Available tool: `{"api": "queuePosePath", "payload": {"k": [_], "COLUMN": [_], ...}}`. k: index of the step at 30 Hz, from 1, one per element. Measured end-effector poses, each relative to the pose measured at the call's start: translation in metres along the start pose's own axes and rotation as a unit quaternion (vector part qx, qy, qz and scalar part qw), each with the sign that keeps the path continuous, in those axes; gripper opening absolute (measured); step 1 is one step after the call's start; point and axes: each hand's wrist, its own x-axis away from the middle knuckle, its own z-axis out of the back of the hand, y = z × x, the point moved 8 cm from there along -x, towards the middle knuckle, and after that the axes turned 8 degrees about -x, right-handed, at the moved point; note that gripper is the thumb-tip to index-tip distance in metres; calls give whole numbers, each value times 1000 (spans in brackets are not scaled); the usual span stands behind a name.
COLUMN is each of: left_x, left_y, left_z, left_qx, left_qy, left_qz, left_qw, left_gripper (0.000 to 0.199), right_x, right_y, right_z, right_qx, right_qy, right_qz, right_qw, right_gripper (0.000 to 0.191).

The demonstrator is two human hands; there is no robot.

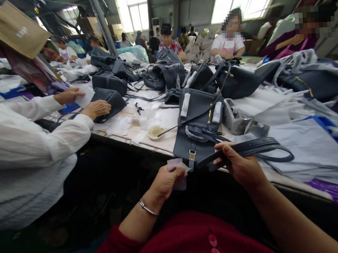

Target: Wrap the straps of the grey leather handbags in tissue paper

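Observation:
Between the fingers of my left hand [168,180] is a small piece of white tissue paper [175,165], pinched just below the bag's front edge. My right hand [241,166] grips a dark leather strap [256,147] that loops out to the right. In front of me a dark navy handbag [183,137] lies on the table, its flap and a gold buckle [192,155] hanging at the edge near my left hand. White paper wraps [185,104] cover parts of the bag, and a gold zipper [210,113] shows on it.
A small dish [156,133] with a thin stick stands left of the bag. A metal tape dispenser [235,118] sits right of it, beside white paper sheets [310,144]. More dark bags [165,73] pile up behind. At left, a co-worker in a white sleeve [69,142] handles another bag.

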Motion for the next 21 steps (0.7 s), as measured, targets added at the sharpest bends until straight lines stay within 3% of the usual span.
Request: {"api": "queuePosePath", "payload": {"k": [9,15,21], "left_x": [6,6,6], "left_y": [4,0,7], "left_z": [-10,-10,-14], "left_qx": [-67,-63,-43], "left_qy": [-42,-65,-66], "left_qz": [-19,-23,-35], "left_qw": [997,996,996], "left_gripper": [35,35,34], "right_x": [-2,-1,13], "right_y": [-6,-8,17], "right_z": [-32,-36,-51], "right_qx": [95,156,206], "right_qy": [-34,-56,-125], "right_qz": [59,75,50], "right_qw": [993,983,969], "right_gripper": [29,27,29]}}
